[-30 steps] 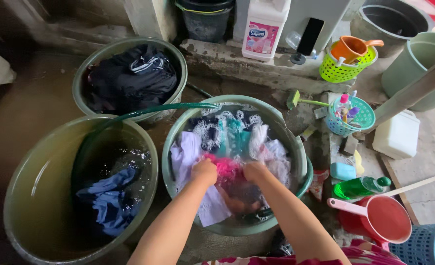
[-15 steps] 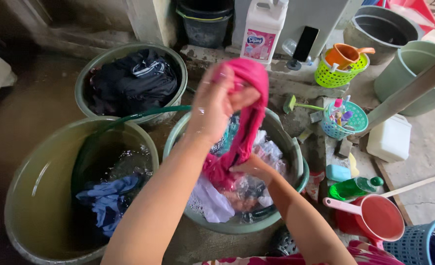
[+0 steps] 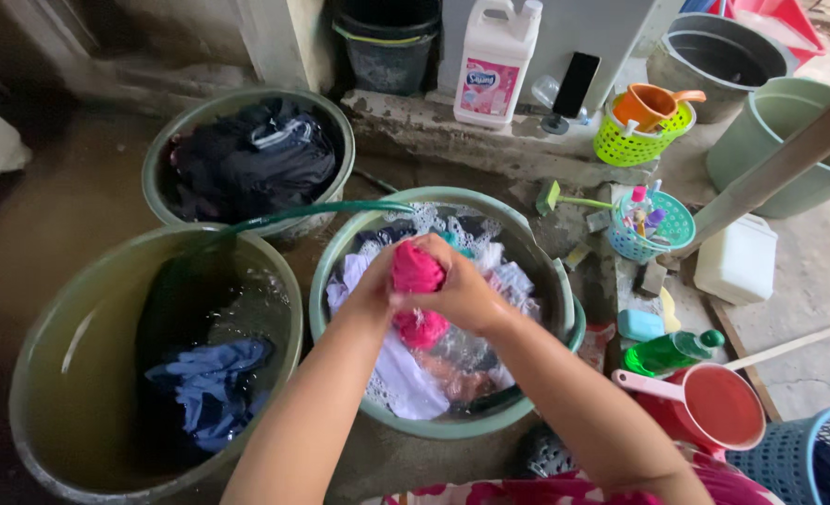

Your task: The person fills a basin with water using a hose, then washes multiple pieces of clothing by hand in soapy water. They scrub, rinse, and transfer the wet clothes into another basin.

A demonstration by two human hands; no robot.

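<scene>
Pink cloth [image 3: 417,271] lowered from raised stretch, now bunched; left hand [image 3: 373,292], right hand [image 3: 460,295] clamped on it over basin [image 3: 340,262]. Risk: hard wringing splashes suds.

Three basins — hose [image 3: 321,213] crossing from middle [image 3: 565,290] into left [image 3: 50,374].

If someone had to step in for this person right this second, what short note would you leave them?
Left hand and right hand: both clamped on the bunched pink garment, held above the middle basin.
Middle basin: soapy water, with white and other coloured clothes lying in it.
Near-left basin: water, a blue garment, and the green hose leading in.
Far basin: dark clothes piled up.
Detergent jug stands on the ledge behind; red dipper at the right.
Done: pink garment is out of the suds.
Left: the clothes in the middle basin.
</scene>
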